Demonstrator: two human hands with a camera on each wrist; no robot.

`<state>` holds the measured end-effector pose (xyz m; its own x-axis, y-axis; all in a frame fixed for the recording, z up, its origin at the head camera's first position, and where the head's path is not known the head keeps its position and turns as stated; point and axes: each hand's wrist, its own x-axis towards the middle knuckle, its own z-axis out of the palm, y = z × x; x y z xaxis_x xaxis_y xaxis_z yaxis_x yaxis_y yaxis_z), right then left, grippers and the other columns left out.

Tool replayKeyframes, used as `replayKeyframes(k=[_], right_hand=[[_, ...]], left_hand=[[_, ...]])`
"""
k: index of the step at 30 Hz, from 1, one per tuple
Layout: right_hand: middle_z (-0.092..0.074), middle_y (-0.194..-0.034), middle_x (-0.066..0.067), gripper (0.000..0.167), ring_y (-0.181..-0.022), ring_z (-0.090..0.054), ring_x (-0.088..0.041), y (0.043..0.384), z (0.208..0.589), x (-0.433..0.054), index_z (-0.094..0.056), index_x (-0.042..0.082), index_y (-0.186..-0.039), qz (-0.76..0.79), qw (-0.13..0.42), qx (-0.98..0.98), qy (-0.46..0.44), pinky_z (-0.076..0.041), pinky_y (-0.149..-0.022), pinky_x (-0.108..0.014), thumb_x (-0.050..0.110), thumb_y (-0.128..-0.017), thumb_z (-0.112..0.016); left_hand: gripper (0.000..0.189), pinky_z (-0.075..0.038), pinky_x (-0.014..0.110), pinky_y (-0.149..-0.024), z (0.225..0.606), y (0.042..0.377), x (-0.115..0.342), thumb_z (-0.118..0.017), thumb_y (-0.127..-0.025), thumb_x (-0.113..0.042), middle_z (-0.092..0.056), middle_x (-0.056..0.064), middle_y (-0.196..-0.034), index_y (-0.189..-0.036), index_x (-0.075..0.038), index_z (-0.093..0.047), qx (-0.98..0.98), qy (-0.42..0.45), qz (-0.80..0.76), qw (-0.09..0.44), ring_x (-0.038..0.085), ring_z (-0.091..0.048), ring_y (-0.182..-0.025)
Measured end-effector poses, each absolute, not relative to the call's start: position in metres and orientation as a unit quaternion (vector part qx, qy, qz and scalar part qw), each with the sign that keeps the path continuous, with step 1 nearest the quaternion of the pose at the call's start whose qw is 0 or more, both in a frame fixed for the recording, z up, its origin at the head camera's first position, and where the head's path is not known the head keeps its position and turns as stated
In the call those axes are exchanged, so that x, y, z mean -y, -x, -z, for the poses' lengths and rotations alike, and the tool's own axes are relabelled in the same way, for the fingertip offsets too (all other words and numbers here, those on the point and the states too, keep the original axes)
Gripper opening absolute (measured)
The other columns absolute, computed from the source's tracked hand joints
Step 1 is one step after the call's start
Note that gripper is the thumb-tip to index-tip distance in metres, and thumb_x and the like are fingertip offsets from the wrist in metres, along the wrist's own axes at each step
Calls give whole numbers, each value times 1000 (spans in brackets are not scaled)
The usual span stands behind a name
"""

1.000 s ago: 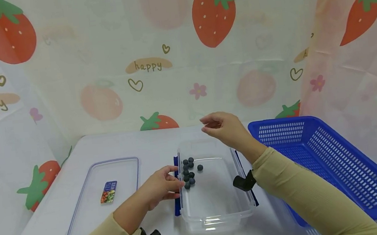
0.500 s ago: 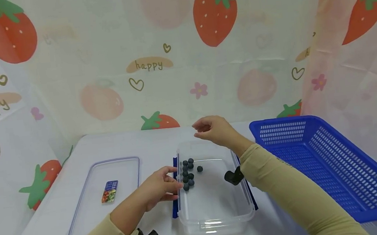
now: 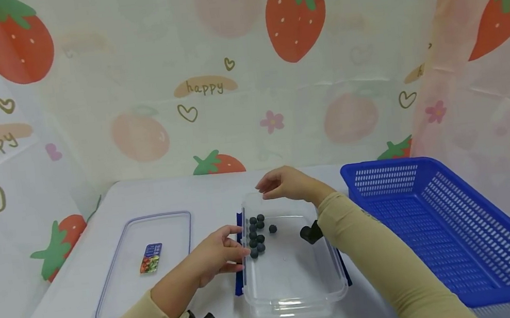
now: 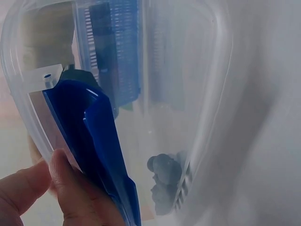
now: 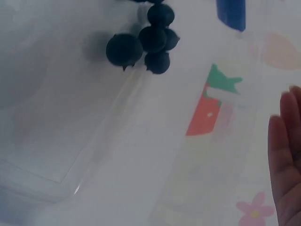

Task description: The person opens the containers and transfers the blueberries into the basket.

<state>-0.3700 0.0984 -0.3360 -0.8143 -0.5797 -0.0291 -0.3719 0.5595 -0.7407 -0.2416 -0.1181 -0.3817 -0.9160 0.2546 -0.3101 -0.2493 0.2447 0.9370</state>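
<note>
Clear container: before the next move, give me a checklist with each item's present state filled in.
1. Lid off the clear container: ok, it lies to the container's left.
2. Dark berries inside the container: ok, most along its left wall.
3. Berries all in one group: not ok, one lies apart.
4. Left hand at the container's left side: ok, by the blue latch.
5. Firm hold by that hand: cannot tell.
6. Right hand free: ok, nothing shows in it.
</note>
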Motion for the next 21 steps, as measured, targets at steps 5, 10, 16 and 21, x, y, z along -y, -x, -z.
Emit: replayKeyframes(k=[5, 10, 16, 21], right_hand=[[-63, -108, -14, 29, -95, -62, -23, 378, 345, -100, -64, 6, -111, 399, 188, -861, 253, -52, -82, -31, 12, -82, -68], [-59, -112, -19, 30, -99, -60, -30, 379, 353, -97, -61, 0, -113, 400, 239, -848, 251, -53, -79, -30, 6, -83, -65], [-59, -112, -18, 29, -94, -61, -27, 377, 357, -91, -63, 2, -110, 379, 262, -852, 251, -54, -76, -30, 4, -82, -66], [-62, -106, -12, 28, -88, -62, -17, 379, 361, -90, -64, 4, -108, 357, 278, -857, 246, -55, -75, -30, 3, -81, -67]], left_hand=[[60, -55, 34, -73, 383, 242, 118, -68, -82, -15, -59, 12, -94, -133, -11, -38, -759, -9, -617, 208, 22, -61, -83], [62, -55, 34, -73, 384, 242, 118, -69, -81, -17, -59, 12, -93, -134, -11, -37, -757, -15, -619, 210, 24, -61, -85], [62, -55, 34, -73, 384, 241, 119, -70, -81, -18, -58, 12, -93, -133, -11, -38, -757, -13, -620, 208, 24, -61, -85], [63, -55, 33, -72, 384, 241, 120, -70, -80, -19, -58, 12, -93, -133, -11, -38, -758, -11, -619, 207, 23, -61, -84]])
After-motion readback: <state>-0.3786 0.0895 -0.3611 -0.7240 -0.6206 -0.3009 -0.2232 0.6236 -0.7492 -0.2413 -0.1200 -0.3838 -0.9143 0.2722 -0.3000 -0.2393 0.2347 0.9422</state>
